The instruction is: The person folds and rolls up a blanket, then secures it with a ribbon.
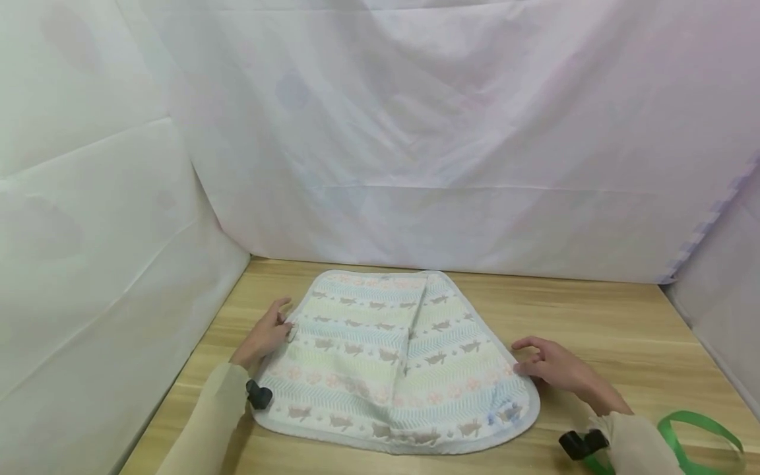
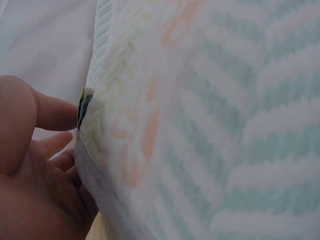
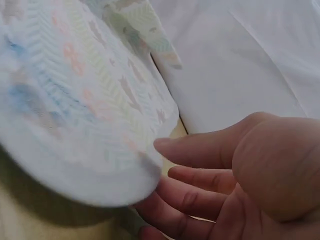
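A patterned cloth (image 1: 356, 356) with grey edging lies spread on the wooden table, narrower at the far side and wider at the near side. Animals, orange flowers and zigzag bands are printed on it, and a crease runs down its middle. At its left edge my left hand (image 1: 266, 336) pinches the border; in the left wrist view the thumb meets a small dark-and-pale tab (image 2: 85, 107), with the other fingers partly hidden behind the edge. My right hand (image 1: 555, 366) holds the right border, thumb (image 3: 195, 150) above and fingers partly under the cloth.
A green ribbon (image 1: 671, 429) lies in loops by my right forearm, partly hidden. White sheets (image 1: 415, 132) hang behind the wooden table (image 1: 594, 316) and along both sides. A black camera mount is on each wrist.
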